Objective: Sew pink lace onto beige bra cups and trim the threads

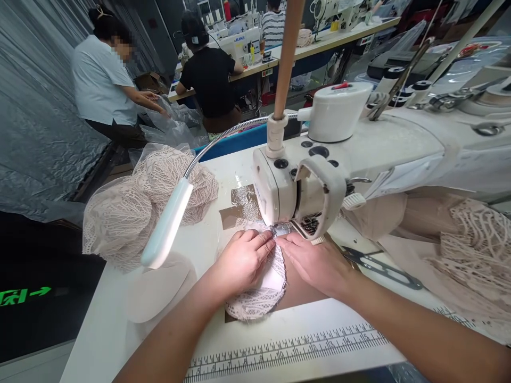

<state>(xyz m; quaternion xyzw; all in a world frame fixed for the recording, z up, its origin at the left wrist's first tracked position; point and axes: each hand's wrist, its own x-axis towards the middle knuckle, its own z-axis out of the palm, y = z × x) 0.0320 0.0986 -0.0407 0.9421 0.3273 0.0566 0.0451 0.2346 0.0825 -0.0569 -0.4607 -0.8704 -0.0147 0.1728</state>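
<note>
Lace pc (261, 295), pale pink w/ rounded end

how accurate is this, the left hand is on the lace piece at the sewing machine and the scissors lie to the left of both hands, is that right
Not quite: the head view shows the scissors to the right of both the left hand and the right hand.

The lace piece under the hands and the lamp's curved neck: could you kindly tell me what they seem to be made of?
Lace piece: thin, matte textile, judging by its open netted pattern; the exact fibre cannot be told.
Lamp neck: probably metal, with a shiny, silvery finish, given its ribbed surface and bright highlights.
</note>
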